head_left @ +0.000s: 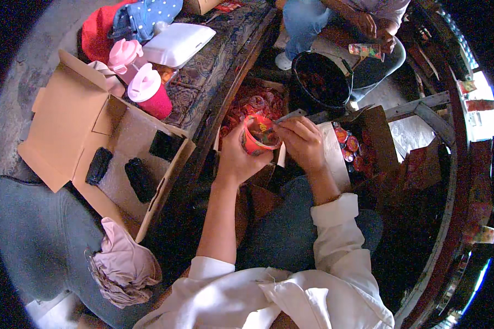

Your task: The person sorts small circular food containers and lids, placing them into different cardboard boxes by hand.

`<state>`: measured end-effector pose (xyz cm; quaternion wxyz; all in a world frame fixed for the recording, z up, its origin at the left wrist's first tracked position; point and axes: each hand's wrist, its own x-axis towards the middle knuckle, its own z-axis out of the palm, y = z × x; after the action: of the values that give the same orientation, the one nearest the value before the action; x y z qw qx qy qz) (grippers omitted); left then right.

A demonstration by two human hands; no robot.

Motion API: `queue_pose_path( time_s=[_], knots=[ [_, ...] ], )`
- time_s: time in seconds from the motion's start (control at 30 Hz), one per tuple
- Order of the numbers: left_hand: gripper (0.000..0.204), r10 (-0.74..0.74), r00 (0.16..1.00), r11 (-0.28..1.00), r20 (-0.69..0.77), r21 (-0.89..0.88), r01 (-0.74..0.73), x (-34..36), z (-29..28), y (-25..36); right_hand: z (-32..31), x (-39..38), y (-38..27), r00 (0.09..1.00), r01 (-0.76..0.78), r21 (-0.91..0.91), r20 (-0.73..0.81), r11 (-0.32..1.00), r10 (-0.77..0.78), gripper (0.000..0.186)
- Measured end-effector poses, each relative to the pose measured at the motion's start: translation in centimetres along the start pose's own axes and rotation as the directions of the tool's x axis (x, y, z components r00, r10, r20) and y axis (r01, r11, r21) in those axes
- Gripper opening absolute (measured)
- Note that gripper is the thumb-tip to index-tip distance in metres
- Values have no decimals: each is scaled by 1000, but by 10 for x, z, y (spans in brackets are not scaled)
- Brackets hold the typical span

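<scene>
My left hand (237, 156) is wrapped round a red printed plastic cup (253, 147), tilted so that its open mouth shows. Close against the cup's rim, my right hand (303, 141) pinches a thin, flat grey blade-like tool (292, 115); its exact kind is hard to make out. Just beyond the cup, a cardboard box holds a heap of red, crinkled pieces (256, 104). To the right of my right hand, several small round red-topped pieces (350, 143) lie in another carton.
A black bucket (296, 71) with dark contents stands ahead. Behind it another person's hand (387, 41) holds a printed cup (366, 51). At left, an open cardboard box (66, 126) holds black bundles; pink-lidded tumblers (158, 101) and a white foam container (181, 44) stand beyond.
</scene>
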<state>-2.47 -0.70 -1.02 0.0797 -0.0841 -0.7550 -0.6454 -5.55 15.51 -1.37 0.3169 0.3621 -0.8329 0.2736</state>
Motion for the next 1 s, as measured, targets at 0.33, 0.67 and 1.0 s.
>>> queue_pose_path(
  time_s=[0.33, 0.67, 1.0],
  knots=[
    [59, -74, 997, 960, -27, -273, 64, 1, 6, -16, -3, -1, 3, 931, -345, 149, -68, 927, 358, 17],
    [61, 196, 977, 943, -80, 289, -165, 3, 6, -15, -2, 0, 0, 899, -437, 150, 38, 887, 436, 25],
    [64, 187, 982, 884, 26, 431, -180, 1, 4, -15, 1, 7, -10, 916, -396, 122, 125, 910, 382, 18]
  ],
)
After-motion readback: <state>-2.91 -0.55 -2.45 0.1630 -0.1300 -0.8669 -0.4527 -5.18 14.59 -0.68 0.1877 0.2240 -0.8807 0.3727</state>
